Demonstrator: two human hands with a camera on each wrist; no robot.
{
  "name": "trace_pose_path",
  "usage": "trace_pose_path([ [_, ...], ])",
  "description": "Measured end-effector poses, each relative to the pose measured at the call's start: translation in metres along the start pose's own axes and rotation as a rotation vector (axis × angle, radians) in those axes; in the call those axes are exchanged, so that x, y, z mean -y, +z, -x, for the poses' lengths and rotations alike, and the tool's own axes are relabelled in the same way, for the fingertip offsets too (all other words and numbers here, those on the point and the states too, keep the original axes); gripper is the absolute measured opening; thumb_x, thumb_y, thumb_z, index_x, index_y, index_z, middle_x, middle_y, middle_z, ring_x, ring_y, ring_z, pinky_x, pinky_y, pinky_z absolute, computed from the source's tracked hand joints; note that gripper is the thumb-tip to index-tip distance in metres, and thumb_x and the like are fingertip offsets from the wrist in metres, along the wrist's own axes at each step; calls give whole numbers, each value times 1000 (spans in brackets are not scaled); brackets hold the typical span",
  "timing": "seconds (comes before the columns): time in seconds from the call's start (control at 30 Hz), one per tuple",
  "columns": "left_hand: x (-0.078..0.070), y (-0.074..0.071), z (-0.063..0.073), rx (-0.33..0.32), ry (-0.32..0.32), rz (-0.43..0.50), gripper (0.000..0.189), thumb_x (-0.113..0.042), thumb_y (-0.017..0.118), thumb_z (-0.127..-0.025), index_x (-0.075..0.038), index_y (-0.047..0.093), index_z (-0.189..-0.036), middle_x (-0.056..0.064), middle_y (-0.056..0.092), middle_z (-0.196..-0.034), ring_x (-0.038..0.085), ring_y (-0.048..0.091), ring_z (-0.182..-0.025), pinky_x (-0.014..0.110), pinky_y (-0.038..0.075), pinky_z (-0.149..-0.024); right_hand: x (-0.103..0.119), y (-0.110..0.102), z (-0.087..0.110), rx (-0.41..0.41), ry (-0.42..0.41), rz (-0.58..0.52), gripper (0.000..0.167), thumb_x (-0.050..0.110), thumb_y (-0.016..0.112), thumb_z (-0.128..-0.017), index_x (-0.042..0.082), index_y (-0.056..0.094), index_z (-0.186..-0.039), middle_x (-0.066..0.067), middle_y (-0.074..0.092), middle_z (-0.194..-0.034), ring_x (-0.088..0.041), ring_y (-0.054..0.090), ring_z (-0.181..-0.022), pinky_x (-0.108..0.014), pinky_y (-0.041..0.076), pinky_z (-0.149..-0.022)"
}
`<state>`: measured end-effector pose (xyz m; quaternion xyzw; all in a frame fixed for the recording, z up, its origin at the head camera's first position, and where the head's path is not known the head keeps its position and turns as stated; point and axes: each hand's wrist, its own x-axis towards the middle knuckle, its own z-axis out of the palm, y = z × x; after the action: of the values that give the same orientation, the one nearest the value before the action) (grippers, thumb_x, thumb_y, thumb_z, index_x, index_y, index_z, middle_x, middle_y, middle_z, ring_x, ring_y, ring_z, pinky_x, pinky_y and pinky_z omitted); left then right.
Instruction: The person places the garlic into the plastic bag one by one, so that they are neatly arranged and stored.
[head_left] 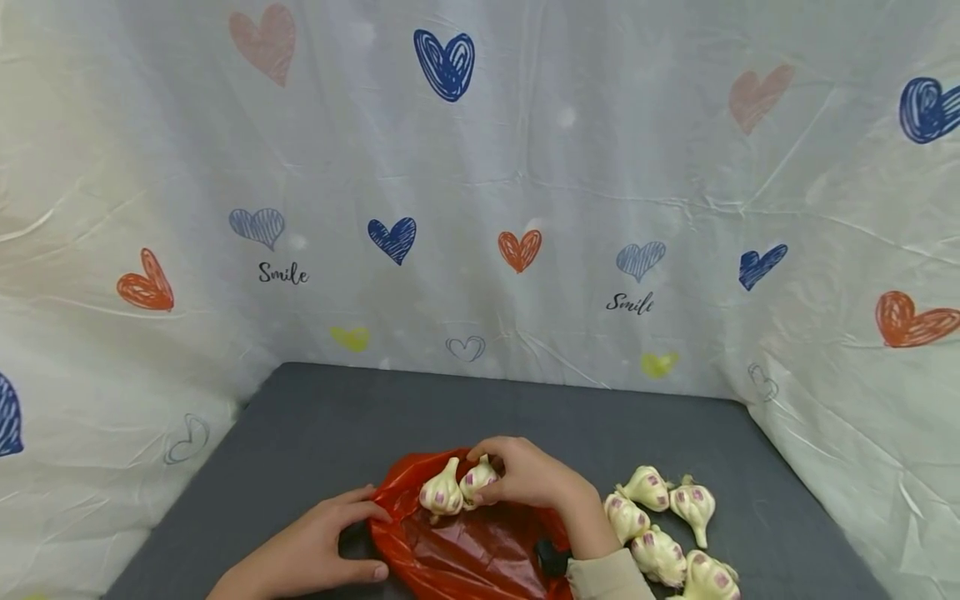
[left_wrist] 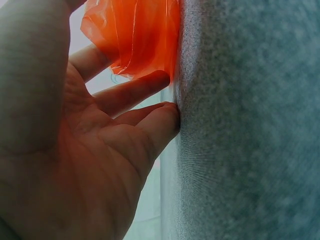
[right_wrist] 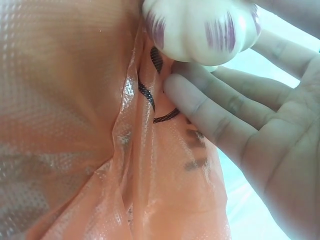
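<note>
A red plastic bag (head_left: 465,550) lies spread on the dark table, its mouth toward the head camera. One garlic bulb (head_left: 441,493) rests on the bag near its far rim. Beside it, my right hand (head_left: 528,477) grips a second garlic bulb (head_left: 478,478) between thumb and fingers; its purple-streaked side also shows as a garlic bulb (right_wrist: 202,30) in the right wrist view. At the bag's left edge my left hand (head_left: 322,542) touches the plastic with its extended fingers, thumb apart. In the left wrist view those fingers (left_wrist: 132,92) lie against the bag (left_wrist: 142,40).
Several more garlic bulbs (head_left: 658,554) lie grouped on the table to the right of my right forearm. The grey-black table (head_left: 337,433) ends at a white curtain (head_left: 570,167) printed with hearts, which hangs behind and along both sides.
</note>
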<state>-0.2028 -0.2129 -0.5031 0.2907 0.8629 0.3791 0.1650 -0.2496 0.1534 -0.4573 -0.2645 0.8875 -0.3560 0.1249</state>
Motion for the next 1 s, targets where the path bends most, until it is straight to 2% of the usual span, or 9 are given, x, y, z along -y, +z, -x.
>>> trace_pose_path([
  [0.37, 2, 0, 0, 1, 17, -9, 46, -58, 79, -98, -37, 71, -138, 25, 47, -163, 57, 44, -149, 75, 45, -108, 3, -2, 1, 2, 5, -9, 46, 27, 91, -92, 13, 76, -134, 8, 71, -117, -17, 64, -98, -34, 56, -80],
  [0.53, 3, 0, 0, 10, 19, -10, 45, -58, 79, -98, -38, 71, -138, 25, 48, -163, 57, 45, -148, 75, 46, -108, 4, -3, 2, 5, 26, -19, 48, 31, 91, -93, 15, 75, -136, 6, 71, -120, -17, 63, -97, -34, 56, -81],
  [0.73, 3, -1, -1, 18, 10, 9, 45, -56, 79, -98, -36, 71, -138, 28, 48, -162, 59, 44, -148, 78, 44, -108, 5, -4, 3, -6, 27, -16, 48, 31, 90, -94, 14, 75, -136, 5, 70, -112, -17, 62, -91, -33, 56, -77],
  [0.87, 2, -1, -1, 19, 11, 11, 44, -54, 80, -99, -35, 71, -138, 28, 47, -162, 59, 43, -148, 77, 44, -108, 6, -6, 5, -8, 19, -24, 48, 31, 90, -94, 12, 75, -136, 4, 71, -113, -18, 64, -93, -34, 57, -79],
  [1.0, 3, -1, -1, 21, 24, 9, 43, -51, 80, -100, -34, 71, -139, 30, 47, -162, 60, 43, -147, 77, 45, -107, 8, -9, 8, -13, 11, -28, 50, 30, 90, -94, 11, 74, -137, 1, 73, -118, -17, 68, -102, -35, 59, -85],
])
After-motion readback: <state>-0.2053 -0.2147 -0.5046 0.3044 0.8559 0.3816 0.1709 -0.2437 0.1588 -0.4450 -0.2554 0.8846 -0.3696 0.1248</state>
